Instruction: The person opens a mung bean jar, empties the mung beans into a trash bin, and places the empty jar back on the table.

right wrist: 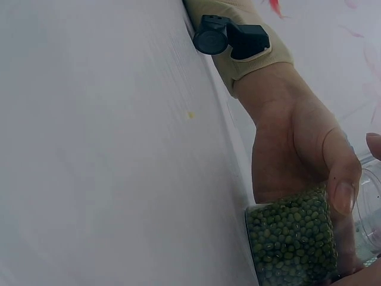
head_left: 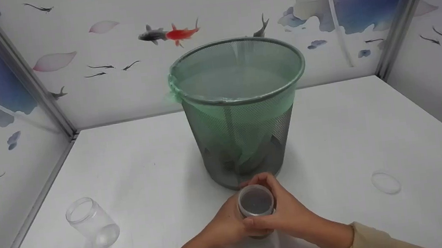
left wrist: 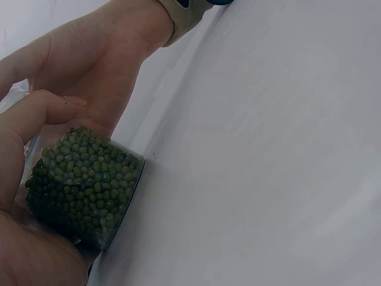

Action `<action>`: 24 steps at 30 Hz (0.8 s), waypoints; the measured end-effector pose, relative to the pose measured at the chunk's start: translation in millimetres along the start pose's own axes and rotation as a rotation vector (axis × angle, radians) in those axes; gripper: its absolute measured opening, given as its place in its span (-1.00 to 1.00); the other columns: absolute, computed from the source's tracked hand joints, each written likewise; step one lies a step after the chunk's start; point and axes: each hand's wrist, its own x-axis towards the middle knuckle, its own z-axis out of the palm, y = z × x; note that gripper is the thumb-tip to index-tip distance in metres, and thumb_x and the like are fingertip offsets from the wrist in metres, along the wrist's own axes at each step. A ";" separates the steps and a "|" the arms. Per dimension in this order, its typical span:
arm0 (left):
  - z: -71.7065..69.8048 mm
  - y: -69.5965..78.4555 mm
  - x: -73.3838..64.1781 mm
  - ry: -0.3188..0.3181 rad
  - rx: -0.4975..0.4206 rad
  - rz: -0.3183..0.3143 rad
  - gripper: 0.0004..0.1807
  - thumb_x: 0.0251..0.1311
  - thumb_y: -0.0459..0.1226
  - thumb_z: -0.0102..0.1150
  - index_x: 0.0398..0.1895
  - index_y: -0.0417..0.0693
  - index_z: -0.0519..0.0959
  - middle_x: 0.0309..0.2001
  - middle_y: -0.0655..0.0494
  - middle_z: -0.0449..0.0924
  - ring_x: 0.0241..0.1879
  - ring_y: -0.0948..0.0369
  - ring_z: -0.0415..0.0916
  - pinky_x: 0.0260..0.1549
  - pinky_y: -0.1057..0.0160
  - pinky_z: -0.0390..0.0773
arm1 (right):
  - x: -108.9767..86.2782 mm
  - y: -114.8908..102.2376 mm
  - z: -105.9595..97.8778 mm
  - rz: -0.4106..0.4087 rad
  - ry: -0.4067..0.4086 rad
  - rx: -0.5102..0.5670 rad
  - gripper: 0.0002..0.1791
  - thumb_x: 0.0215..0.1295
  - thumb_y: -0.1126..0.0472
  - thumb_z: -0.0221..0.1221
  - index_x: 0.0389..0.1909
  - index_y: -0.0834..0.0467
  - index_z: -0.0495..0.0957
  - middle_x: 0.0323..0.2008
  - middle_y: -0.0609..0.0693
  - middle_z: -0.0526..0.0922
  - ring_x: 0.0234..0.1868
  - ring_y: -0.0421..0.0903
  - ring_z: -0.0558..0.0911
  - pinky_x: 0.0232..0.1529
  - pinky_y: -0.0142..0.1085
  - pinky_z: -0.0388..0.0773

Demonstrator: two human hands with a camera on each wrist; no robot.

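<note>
Between both hands stands a clear jar [head_left: 256, 201], upright, its round top facing the head camera. Green mung beans [left wrist: 86, 179] fill its lower part, as the left wrist view shows. My left hand [head_left: 225, 223] wraps the jar's side from the left. From the right, my right hand [head_left: 293, 212] grips around the upper part, thumb in front and fingers behind the rim. The jar's base is right at the tabletop [right wrist: 119, 179] in the right wrist view. Part of the jar is hidden behind the fingers.
A second clear jar [head_left: 93, 224], empty, stands at the left. A thin clear ring-like lid [head_left: 385, 182] lies at the right. Just beyond the hands is a mesh wastebasket [head_left: 243, 134] with a green liner. Printed wall panels [head_left: 124, 89] enclose the table's back and sides.
</note>
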 end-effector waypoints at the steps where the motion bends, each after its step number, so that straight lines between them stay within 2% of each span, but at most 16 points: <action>1: 0.1 0.0 0.1 0.003 0.000 -0.002 -0.14 0.12 -0.32 0.60 0.50 0.14 0.42 0.31 0.22 0.52 0.28 0.20 0.45 0.34 0.13 0.42 | 0.0 -0.2 0.0 -0.001 -0.001 -0.007 -0.22 0.14 0.11 0.59 0.27 0.17 0.35 0.37 0.13 0.54 0.39 0.02 0.48 0.42 -0.21 0.33; 8: 0.2 -1.4 0.4 0.004 -0.004 -0.008 -0.13 0.10 -0.32 0.60 0.51 0.09 0.41 0.33 0.20 0.51 0.30 0.19 0.44 0.35 0.14 0.42 | 0.1 -2.1 0.4 0.005 -0.009 -0.037 -0.25 0.17 0.09 0.57 0.32 0.13 0.43 0.35 0.13 0.54 0.36 0.03 0.49 0.41 0.00 0.34; 21: 0.1 -1.6 0.2 0.007 -0.012 -0.012 -0.13 0.11 -0.32 0.61 0.51 0.04 0.41 0.33 0.16 0.51 0.30 0.18 0.43 0.34 0.13 0.42 | 0.2 0.5 -0.4 -0.019 -0.004 -0.043 -0.23 0.14 0.11 0.59 0.33 0.08 0.44 0.34 0.12 0.55 0.35 0.03 0.50 0.40 -0.10 0.35; 24: 0.3 -1.4 0.3 0.012 0.014 -0.008 -0.15 0.10 -0.29 0.62 0.48 0.05 0.43 0.29 0.19 0.53 0.27 0.20 0.46 0.34 0.13 0.42 | 0.0 0.3 -0.4 -0.016 -0.009 -0.040 -0.21 0.14 0.10 0.59 0.35 0.07 0.42 0.35 0.12 0.55 0.35 0.02 0.49 0.39 -0.10 0.34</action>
